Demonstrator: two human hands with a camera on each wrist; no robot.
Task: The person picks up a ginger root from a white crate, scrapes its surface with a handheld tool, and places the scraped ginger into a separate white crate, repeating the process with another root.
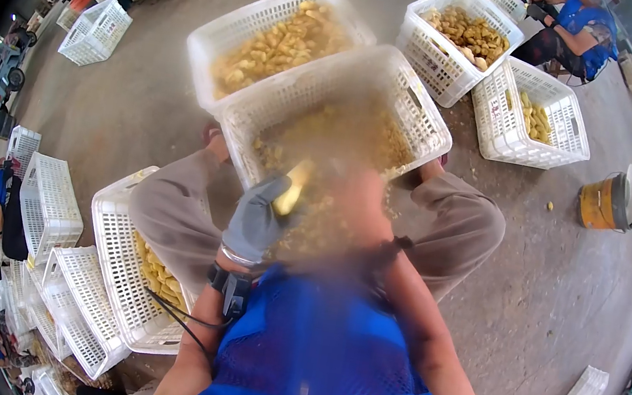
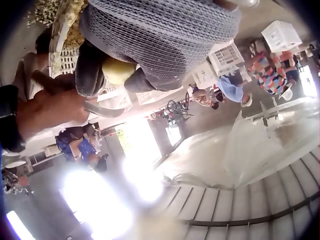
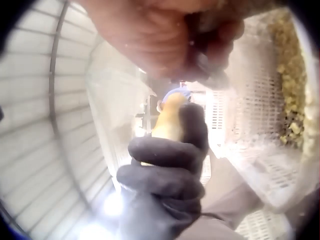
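- The left hand (image 1: 254, 217), in a grey glove, has its fingers and thumb clamped around a yellow piece (image 1: 294, 188); the piece sticks up past the thumb.
- The yellow piece is in front of the person's body, at the near edge of the front crate (image 1: 429, 137), apart from the crate's contents.
- The right hand (image 2: 57, 111), bare, has its fingers curled around a metal tool (image 2: 106, 111) with a curved, shiny end. In the left wrist view this end is just beside the piece; whether they touch cannot be told.
- The front crate lies between the person's feet and has yellowish shavings (image 1: 284, 137) in it; a blur covers its middle.
- Against its far side is another white crate (image 1: 200, 70), with many yellow pieces inside.
- To the far right, a crate (image 1: 438, 75) of browner lumps adjoins a crate (image 1: 531, 154) with some yellow pieces.
- An orange and black bucket (image 1: 603, 201) stands farther right on the floor (image 1: 543, 264).
- Near the left leg, a crate (image 1: 111, 281) holds more yellow pieces.
- Another person (image 1: 584, 41) in blue sits at the far right.
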